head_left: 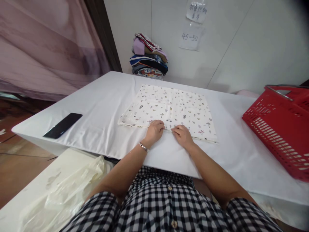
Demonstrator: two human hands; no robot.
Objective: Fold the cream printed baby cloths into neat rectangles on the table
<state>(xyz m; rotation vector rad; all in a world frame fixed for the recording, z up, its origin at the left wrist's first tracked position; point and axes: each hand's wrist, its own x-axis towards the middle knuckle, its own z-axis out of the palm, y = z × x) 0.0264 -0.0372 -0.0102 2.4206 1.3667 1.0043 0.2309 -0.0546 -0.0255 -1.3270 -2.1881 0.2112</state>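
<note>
A white cloth [154,106] with small scattered prints lies folded in layers, flat on the table. Its near edge runs a little in from the table's front edge. My left hand [155,130], with a metal bracelet on the wrist, has its fingers closed on that near edge just left of the middle. A short gap to the right, my right hand [182,134] pinches the same edge. Both thumbs are partly hidden by the fingers. Creases cross the middle of the cloth.
A white cloth covers the table [96,96]. A black phone [63,125] lies at its left, a red plastic basket [277,129] stands at its right. Folded garments [149,58] are stacked behind the far edge. A plastic bag [70,190] lies on a lower white surface at near left.
</note>
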